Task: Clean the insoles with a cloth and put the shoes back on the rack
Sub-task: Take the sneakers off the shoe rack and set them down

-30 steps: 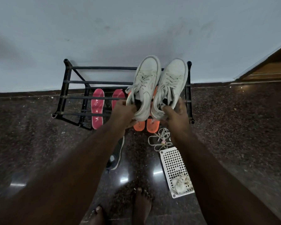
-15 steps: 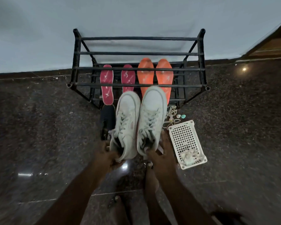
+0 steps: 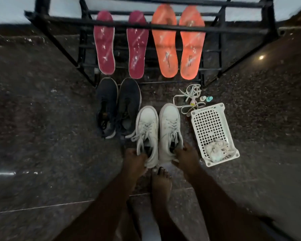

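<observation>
On the floor just in front of the rack (image 3: 163,26), I pinch each white sneaker (image 3: 147,134) at its heel collar, left hand (image 3: 134,159) and right hand (image 3: 186,154) both clamped. I should set the pair flat beside the dark shoes (image 3: 118,105), clear of the basket (image 3: 214,133), before reaching for the insoles (image 3: 165,44).

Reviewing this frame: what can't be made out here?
Head view only:
- Rack top: cut off by the upper edge.
- White shoes interiors: hidden by left hand and right hand.
- Bundle in the white basket: blurred; cloth uncertain.
- Small items beside the loose laces: too small to identify.
</observation>
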A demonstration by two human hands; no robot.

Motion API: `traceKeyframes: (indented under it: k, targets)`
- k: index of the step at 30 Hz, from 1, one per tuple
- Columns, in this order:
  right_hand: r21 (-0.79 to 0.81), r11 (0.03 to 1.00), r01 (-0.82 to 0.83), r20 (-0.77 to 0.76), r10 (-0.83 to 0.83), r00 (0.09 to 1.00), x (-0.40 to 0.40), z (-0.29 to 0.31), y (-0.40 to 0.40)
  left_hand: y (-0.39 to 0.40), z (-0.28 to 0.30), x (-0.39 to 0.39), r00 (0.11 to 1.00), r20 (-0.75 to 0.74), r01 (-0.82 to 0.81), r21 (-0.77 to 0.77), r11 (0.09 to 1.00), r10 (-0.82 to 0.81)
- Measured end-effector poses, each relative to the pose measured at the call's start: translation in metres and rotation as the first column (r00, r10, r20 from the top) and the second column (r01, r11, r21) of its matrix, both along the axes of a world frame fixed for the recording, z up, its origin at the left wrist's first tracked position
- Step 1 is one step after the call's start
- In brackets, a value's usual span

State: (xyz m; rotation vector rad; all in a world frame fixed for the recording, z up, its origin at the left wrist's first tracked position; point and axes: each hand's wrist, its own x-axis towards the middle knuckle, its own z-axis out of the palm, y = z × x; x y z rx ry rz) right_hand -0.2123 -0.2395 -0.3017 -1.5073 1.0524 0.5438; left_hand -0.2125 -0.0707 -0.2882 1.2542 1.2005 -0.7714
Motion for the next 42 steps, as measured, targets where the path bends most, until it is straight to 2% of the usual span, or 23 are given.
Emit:
traceKeyframes:
  k: [4,6,8,10,15,20,25,29,33,36,40,41,42]
  targets:
    - [-0.099,0.991,-0.095,0.050,0.101,0.994,0.028,-0.057,-0.018,-0.011,-0.047,0.029,0.995,0.067,0.070,0.027,0.997,-0.072]
    - [-0.057,0.994,-0.099,0.084,0.103,0.991,0.045,-0.071,-0.020,-0.015,-0.068,0.042,0.988,0.116,0.098,0.062,0.993,-0.104]
    - [-0.037,0.994,-0.107,0.102,0.111,0.989,0.063,-0.087,-0.020,-0.017,-0.088,0.054,0.988,0.136,0.059,0.073,0.996,-0.069]
    - [-0.062,0.994,-0.090,0.118,0.097,0.988,0.079,-0.105,-0.019,-0.020,-0.099,0.067,0.981,0.185,0.037,0.078,0.996,-0.051]
    - [-0.157,0.983,-0.097,0.202,0.128,0.971,0.100,-0.135,-0.017,-0.027,-0.127,0.082,0.946,0.297,0.080,0.188,0.979,-0.134]
    - [-0.158,0.977,-0.143,0.236,0.178,0.955,0.119,-0.148,-0.017,-0.037,-0.143,0.096,0.952,0.297,0.005,0.225,0.974,-0.074]
    - [-0.150,0.965,-0.217,0.228,0.247,0.942,0.125,-0.159,-0.020,-0.040,-0.149,0.102,0.927,0.292,0.148,0.286,0.947,-0.233]
    - [-0.220,0.918,-0.329,0.201,0.373,0.906,0.125,-0.155,-0.023,-0.037,-0.147,0.103,0.919,0.336,0.142,0.203,0.969,-0.205]
    - [-0.218,0.867,-0.448,0.135,0.482,0.866,0.114,-0.117,-0.020,-0.027,-0.126,0.096,0.896,0.274,0.282,0.254,0.925,-0.349]
    - [-0.315,0.807,-0.500,0.137,0.560,0.817,0.106,-0.086,-0.009,-0.016,-0.098,0.093,0.906,0.208,0.323,0.226,0.919,-0.369]
    - [-0.231,0.890,-0.394,0.108,0.426,0.898,0.113,-0.048,0.011,0.009,-0.055,0.098,0.941,0.166,0.254,0.231,0.939,-0.295]
    - [-0.235,0.887,-0.397,0.097,0.427,0.899,0.116,-0.027,0.020,0.018,-0.044,0.101,0.941,0.175,0.244,0.244,0.939,-0.290]
    - [-0.171,0.897,-0.408,0.064,0.423,0.904,0.117,-0.014,0.027,0.026,-0.031,0.103,0.944,0.183,0.228,0.239,0.944,-0.275]
